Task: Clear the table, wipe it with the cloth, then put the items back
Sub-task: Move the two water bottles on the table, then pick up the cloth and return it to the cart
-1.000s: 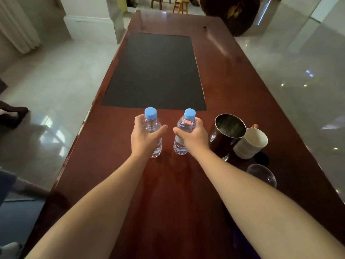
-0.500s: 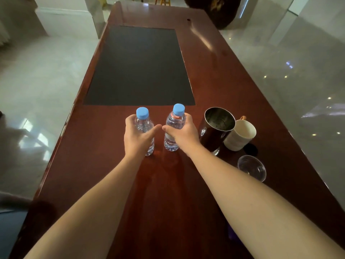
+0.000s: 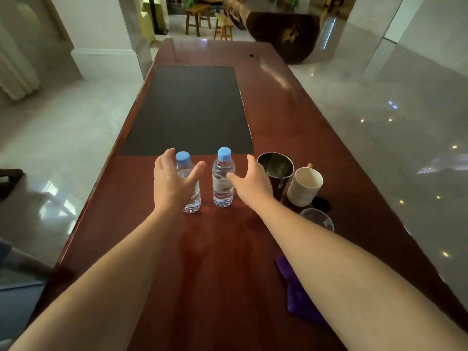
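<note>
While both bottles stand upright mid-frame on the counter (image 3: 291,117), left hand (image 3: 172,184) and right hand (image 3: 253,183) sit spread and empty beside left bottle (image 3: 188,183) and right bottle (image 3: 222,177). Judged: putting-back step. Purple cloth (image 3: 298,295) lies lower right; next move, probably the cups.

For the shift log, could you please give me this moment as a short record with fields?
left hand: open, at the left bottle
right hand: open, beside the right bottle
bottles: upright, blue caps on, standing on the table
right of bottles: metal cup, white mug, clear glass
cloth: purple, partly under the right forearm
</note>
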The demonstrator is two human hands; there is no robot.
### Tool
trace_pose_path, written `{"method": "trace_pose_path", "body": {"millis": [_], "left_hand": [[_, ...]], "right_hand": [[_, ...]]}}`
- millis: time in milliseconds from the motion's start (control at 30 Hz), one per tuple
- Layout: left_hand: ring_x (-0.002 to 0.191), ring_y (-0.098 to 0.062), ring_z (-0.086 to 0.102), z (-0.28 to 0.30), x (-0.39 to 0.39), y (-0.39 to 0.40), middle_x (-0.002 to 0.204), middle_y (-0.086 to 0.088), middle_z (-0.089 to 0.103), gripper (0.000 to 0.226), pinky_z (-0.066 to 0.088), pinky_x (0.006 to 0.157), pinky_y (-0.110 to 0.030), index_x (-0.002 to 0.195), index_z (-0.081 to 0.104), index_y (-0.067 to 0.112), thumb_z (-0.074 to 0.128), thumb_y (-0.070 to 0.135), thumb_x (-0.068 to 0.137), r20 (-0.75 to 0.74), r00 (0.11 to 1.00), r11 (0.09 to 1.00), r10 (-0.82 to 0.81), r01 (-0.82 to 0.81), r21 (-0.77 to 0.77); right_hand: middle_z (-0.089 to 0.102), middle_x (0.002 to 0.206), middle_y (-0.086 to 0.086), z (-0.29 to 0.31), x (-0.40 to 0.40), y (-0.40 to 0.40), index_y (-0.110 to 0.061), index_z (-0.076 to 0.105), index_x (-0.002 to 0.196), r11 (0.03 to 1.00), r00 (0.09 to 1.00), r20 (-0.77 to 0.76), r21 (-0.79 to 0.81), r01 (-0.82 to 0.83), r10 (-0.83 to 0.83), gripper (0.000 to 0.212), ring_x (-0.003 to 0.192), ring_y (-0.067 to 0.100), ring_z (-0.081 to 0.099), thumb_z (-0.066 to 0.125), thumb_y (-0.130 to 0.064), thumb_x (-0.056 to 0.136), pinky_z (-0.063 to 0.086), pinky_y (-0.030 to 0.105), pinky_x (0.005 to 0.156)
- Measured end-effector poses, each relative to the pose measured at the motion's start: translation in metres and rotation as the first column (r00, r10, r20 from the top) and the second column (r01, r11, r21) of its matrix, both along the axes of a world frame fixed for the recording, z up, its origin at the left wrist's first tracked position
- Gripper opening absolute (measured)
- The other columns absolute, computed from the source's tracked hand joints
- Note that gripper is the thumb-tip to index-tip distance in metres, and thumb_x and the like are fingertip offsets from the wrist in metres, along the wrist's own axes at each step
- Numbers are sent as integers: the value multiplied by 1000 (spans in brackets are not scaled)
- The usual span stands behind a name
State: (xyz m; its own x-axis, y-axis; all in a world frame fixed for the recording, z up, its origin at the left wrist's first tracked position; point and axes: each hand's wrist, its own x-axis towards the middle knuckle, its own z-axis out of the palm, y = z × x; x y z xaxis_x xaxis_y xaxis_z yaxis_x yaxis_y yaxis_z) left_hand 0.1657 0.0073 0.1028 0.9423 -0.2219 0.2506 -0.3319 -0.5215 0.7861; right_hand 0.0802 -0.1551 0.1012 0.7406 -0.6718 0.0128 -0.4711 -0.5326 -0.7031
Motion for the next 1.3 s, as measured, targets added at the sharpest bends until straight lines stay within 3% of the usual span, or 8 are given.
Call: {"method": "trace_pose_path", "body": {"millis": [167,333,467,667,867,1033,1200,1300], "left_hand": [[142,-28,33,32,-55,-4,151,-8,42,65,28,113,-45,142,46,14,53,55,92,256,964,937,-74,-21,348],[130,-30,47,53,-124,-12,133,-8,60,51,32,107,-45,130,59,13,50,50,96,413,892,856,-181,-64,514],[126,-26,49,66,-171,-20,131,-2,61,51,34,103,-42,133,56,18,47,51,95,397,898,834,-191,-65,548],[132,-25,44,79,-212,-31,135,-1,58,54,32,106,-43,132,55,17,44,54,94,376,900,813,-221,-43,581],[130,-25,45,87,-227,-41,132,-3,59,51,34,104,-44,127,57,15,44,53,95,378,888,803,-262,-16,595],[129,-28,45,77,-234,-46,134,-7,58,50,36,100,-45,127,55,13,47,51,96,259,936,846,-236,67,529],[121,-34,51,37,-247,-57,132,-10,56,57,43,92,-47,136,46,16,45,56,94,-13,976,840,-217,193,507],[117,-34,54,3,-249,-67,128,-12,56,60,45,90,-45,137,44,16,48,56,93,-190,961,833,-199,268,484]], "right_hand": [[42,149,2,28,-53,-13,-21,38,145,973,994,-36,-204,-106,101,62,130,24,44,50,-48,91,43,40,94],[40,151,2,51,-113,-28,-20,44,143,917,979,-125,-348,-195,161,59,135,26,36,46,-49,91,33,40,104],[47,145,3,64,-158,-37,-18,51,136,849,971,-125,-473,-237,202,54,131,25,39,46,-49,91,27,38,104],[56,135,5,75,-206,-45,-16,58,127,861,975,-88,-458,-222,205,49,127,29,41,46,-47,90,29,42,109],[58,131,2,74,-229,-53,-17,60,120,875,979,-68,-439,-202,192,45,125,26,43,51,-48,88,40,39,95],[58,130,4,53,-245,-55,-17,60,121,913,986,-84,-374,-166,145,46,118,27,47,48,-49,90,43,39,85],[56,129,5,14,-260,-63,-21,55,131,979,987,-156,-194,-55,25,51,114,26,51,44,-51,91,43,36,80],[58,123,9,-14,-267,-66,-20,58,125,995,976,-217,-96,14,-35,50,111,29,55,45,-52,88,43,37,80]]}}
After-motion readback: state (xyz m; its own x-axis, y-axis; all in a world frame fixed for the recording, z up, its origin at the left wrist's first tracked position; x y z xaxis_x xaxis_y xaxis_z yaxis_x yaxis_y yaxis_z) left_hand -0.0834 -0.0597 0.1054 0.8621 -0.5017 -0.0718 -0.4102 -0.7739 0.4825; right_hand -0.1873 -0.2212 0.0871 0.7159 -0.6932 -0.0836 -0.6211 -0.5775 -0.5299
